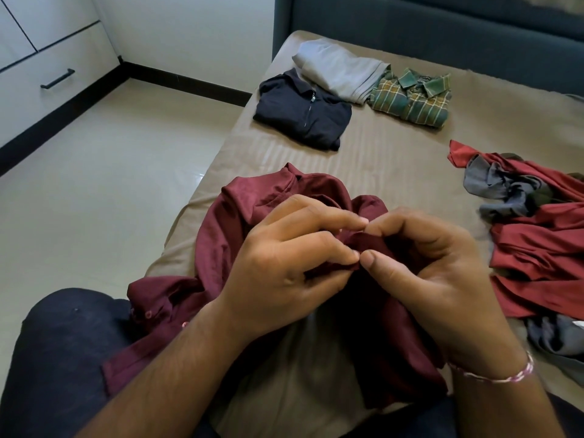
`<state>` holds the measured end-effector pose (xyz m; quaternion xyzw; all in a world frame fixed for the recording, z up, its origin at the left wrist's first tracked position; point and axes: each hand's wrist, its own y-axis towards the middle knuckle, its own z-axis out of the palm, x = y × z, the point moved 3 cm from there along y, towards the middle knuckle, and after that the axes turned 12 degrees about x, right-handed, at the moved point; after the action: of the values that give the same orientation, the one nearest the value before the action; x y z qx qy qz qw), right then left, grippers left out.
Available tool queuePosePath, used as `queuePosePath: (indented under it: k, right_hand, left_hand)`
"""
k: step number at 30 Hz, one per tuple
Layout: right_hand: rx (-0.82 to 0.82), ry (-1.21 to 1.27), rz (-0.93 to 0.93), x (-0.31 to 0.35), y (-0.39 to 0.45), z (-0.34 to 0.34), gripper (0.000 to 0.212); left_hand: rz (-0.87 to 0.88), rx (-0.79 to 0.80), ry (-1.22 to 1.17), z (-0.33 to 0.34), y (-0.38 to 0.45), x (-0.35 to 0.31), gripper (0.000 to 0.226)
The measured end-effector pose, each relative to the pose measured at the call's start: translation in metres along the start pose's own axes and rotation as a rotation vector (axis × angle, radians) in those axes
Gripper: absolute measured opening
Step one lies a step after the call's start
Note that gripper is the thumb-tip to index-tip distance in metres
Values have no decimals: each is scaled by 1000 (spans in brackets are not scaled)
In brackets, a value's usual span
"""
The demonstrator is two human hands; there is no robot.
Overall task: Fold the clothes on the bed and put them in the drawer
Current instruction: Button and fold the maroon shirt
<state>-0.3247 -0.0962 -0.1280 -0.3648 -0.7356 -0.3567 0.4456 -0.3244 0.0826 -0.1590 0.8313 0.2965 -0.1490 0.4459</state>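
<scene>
A maroon buttoned shirt (221, 222) lies crumpled on the near part of the bed (395, 153), one sleeve draped over my knee. My left hand (284, 257) and my right hand (420, 263) meet above it, and each pinches the same fold of maroon cloth between thumb and fingers. Three folded garments sit at the far end of the bed: a dark navy zip top (303, 112), a grey piece (341, 69) and a green plaid shirt (414, 99). An unfolded heap of red and grey clothes (531, 226) lies to the right.
White drawers with a black handle (57, 79) stand at the far left across a glossy tiled floor (110, 172). A dark upholstered headboard (426, 17) closes the far end of the bed. My dark-trousered knee (63, 352) is at the lower left.
</scene>
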Motion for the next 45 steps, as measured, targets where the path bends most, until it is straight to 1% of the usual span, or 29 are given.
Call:
queuePosePath:
  k: [3,6,8,10,12,15,18,22,29,35,45]
  right_hand:
    - [16,-67,1,-7,0,-1,13]
    - [14,-100,-6,-8,0,-2,16]
    - [-14,-129,-15,-9,-1,-2,15]
    - [-50,-180,-32,-9,-1,-3,13]
    - [-60,-232,-54,-9,-1,-2,11]
    - [-48,-294,-140,-12,0,-1,10]
    - [-40,-375,-250,-16,1,2,7]
    - [-78,-416,-304,-15,1,5,7]
    - [-112,-390,-293,-21,1,6,8]
    - [-145,-365,-269,-25,0,5,11]
    - [-143,-414,-294,-24,0,6,10]
  left_hand:
    - [-68,2,-73,3,-2,3,7]
    - [-126,3,-132,5,-2,5,8]
    - [-173,-15,-175,6,-2,5,12]
    - [-268,-41,-220,6,-2,6,16]
    - [-333,-42,-241,7,-2,7,15]
    - [-367,-45,-252,7,-4,11,12]
    - [-365,-82,-226,6,-5,12,14]
    - [-336,-120,-174,3,-6,11,16]
    - [-304,-140,-139,3,-7,9,7]
    - [-280,-143,-91,2,-10,12,9]
    - [-244,-113,-39,3,-11,11,7]
